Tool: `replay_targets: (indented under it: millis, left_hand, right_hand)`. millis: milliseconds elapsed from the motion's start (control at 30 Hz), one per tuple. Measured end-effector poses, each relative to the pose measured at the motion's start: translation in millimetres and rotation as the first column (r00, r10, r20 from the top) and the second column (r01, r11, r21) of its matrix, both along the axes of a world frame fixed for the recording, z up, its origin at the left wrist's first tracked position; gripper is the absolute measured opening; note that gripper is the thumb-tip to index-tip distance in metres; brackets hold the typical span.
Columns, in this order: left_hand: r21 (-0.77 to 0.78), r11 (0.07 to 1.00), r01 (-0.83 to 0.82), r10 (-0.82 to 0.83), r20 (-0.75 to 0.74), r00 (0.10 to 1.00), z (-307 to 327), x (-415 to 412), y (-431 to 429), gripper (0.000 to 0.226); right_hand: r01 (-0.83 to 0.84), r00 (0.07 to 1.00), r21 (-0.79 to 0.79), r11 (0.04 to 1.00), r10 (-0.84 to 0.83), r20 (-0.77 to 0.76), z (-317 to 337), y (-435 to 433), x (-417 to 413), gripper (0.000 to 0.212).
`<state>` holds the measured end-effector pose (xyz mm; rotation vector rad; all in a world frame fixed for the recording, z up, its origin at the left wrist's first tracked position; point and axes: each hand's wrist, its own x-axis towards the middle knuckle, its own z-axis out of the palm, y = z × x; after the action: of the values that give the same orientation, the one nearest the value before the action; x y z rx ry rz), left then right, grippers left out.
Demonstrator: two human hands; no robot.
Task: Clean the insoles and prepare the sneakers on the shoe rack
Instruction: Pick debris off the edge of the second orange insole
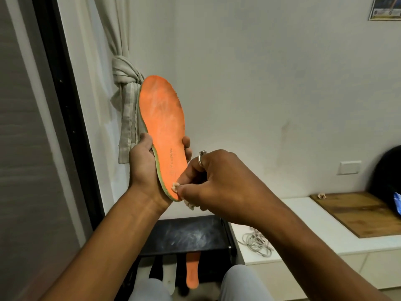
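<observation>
Left hand: grips orange insole upright.
Right hand: pinches small wad on its heel.
Progress: early; forefoot grimy, second insole and laces probably pending.

- black shoe rack on my feed, top smeared with dust; lower level has an orange insole just beside a white insole
- white bench next to it; grey cord tangle and wooden board on top; tan scrap on the board
</observation>
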<state>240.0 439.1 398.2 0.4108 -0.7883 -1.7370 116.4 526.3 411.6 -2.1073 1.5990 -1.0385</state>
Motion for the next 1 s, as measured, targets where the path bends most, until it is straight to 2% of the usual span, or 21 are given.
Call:
replay_targets:
  millis: [67, 133, 233, 333, 433, 533, 633, 700, 800, 867, 933, 1000]
  left_hand:
    - [-0.012, 1.000, -0.014, 0.014, 0.007, 1.000, 1, 0, 2, 0.069]
    - [-0.020, 0.999, -0.027, 0.027, 0.028, 0.999, 0, -2, 2, 0.067]
    - [-0.015, 0.999, -0.045, 0.046, 0.045, 0.998, 1, -4, 7, 0.066]
    - [0.005, 0.998, -0.060, 0.059, 0.058, 0.997, -1, -4, 8, 0.070]
    - [0.006, 0.996, -0.085, 0.084, 0.083, 0.993, 1, -5, 11, 0.070]
    - [-0.038, 0.997, -0.071, 0.076, 0.131, 0.989, -1, -13, 16, 0.075]
    - [-0.047, 0.998, -0.039, 0.047, 0.166, 0.985, -6, -22, 18, 0.068]
    - [-0.041, 0.998, -0.048, 0.054, 0.166, 0.985, -7, -21, 16, 0.067]
    - [-0.044, 0.997, -0.059, 0.065, 0.134, 0.989, -4, -17, 14, 0.075]
    - [-0.059, 0.997, -0.042, 0.049, 0.119, 0.992, -2, -17, 16, 0.070]
    - [-0.062, 0.998, -0.009, 0.017, 0.125, 0.992, -3, -19, 19, 0.067]
    - [-0.061, 0.997, 0.037, -0.029, 0.134, 0.991, -5, -24, 24, 0.068]
  right_hand:
    - [0.007, 0.999, 0.005, 1.000, -0.007, 0.041, 0, -3, -1, 0.006]
    - [0.070, 0.994, -0.074, 0.995, -0.063, 0.093, -4, -9, -1, 0.006]
    - [0.100, 0.993, -0.136, 0.986, -0.090, 0.077, -6, -12, 0, 0.007]
    - [-0.029, 0.999, -0.013, 0.999, 0.030, 0.036, 0, -4, -3, 0.006]
    - [-0.104, 0.992, 0.080, 0.991, 0.097, 0.084, 4, -2, -9, 0.006]
    - [0.017, 0.986, -0.105, 0.994, 0.001, 0.169, -2, -14, -10, 0.008]
    - [0.142, 0.981, -0.229, 0.963, -0.105, 0.165, -7, -21, -9, 0.007]
    - [0.058, 0.990, -0.204, 0.977, -0.030, 0.137, -6, -18, -11, 0.006]
    - [-0.166, 0.979, -0.070, 0.984, 0.173, 0.107, 2, -9, -16, 0.004]
    - [-0.213, 0.968, -0.037, 0.976, 0.216, 0.126, 3, -8, -18, 0.003]
    - [-0.132, 0.973, -0.136, 0.982, 0.155, 0.173, 0, -16, -21, 0.001]
    - [0.033, 0.982, -0.291, 0.956, 0.022, 0.186, -8, -27, -22, 0.003]
